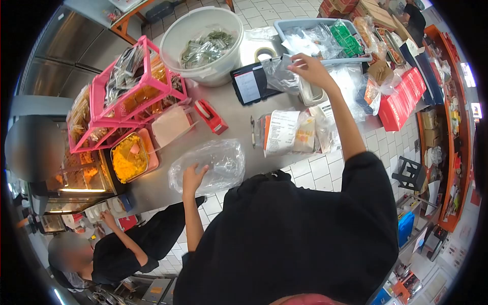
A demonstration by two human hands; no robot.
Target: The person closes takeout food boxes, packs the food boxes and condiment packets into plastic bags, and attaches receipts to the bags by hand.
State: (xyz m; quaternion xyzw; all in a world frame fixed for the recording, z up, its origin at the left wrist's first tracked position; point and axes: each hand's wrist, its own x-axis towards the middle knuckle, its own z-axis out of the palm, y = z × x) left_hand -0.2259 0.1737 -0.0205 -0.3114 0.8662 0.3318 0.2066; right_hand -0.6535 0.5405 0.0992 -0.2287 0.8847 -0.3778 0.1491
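My left hand [193, 180] rests at the near edge of the steel table, thumb and fingers apart, touching a large clear plastic bag [223, 160] that lies crumpled there. Farther off, my right hand [312, 70] reaches to the back of the table, its fingertips pinching a smaller clear plastic bag [281, 76]. That bag hangs over the edge of a dark tablet [249, 85] with a lit screen. Between my arms lie a pen [252, 131] and a packed order with a printed receipt [281, 133] on it.
A red tape dispenser [210, 117] and pink baskets [133, 94] of packets stand left, near a tray of yellow food [131, 157]. Behind are a large tub [170, 46] and a blue bin [325, 61]. A co-worker [122, 244] works at lower left.
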